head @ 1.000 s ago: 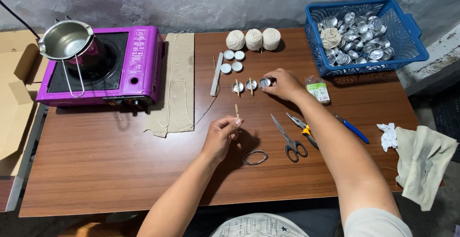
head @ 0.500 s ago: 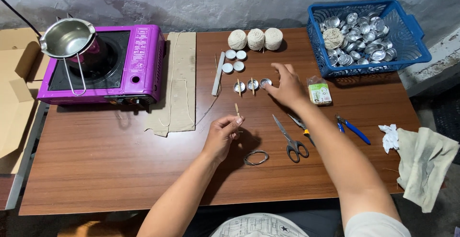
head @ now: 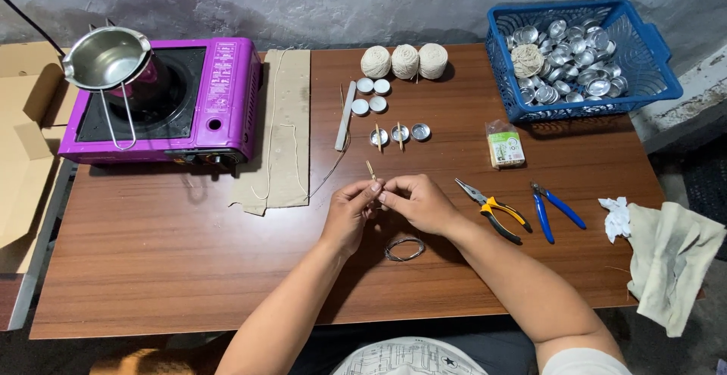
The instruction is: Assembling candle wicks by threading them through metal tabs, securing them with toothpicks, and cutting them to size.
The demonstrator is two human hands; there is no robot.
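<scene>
Your left hand (head: 350, 212) pinches a thin wooden stick (head: 370, 170) between thumb and fingertips, and your right hand (head: 415, 202) closes in against it, its fingertips meeting the left ones at the stick's lower end. The stick sits just left of the frame's centre, tilted, its upper tip rising up and to the left above both grips. Whether the right fingers actually clamp the stick or only touch it, you cannot tell.

Just below your hands one small coil of wire (head: 404, 249) lies on the wooden table (head: 151, 254). Above them, in a short row, stand three small metal cups (head: 420, 131); two of them carry a stick across the rim, the right one does not. Above that row sit four white round pieces (head: 369, 96) in a cluster, with one pale flat bar (head: 344, 116) beside them on the left. Higher, near the top edge of the table, three balls of pale string (head: 404, 61) stand side by side.

To the right of centre lie two pliers: one pair with yellow-and-black handles (head: 494, 210) and one with blue handles (head: 550, 210), close together. One small packet (head: 503, 146) lies above them. In the upper right, one blue basket (head: 657, 60) holds many metal cups and one ball of string. In the upper left, one purple stove (head: 223, 102) carries one steel pot (head: 106, 58).
</scene>
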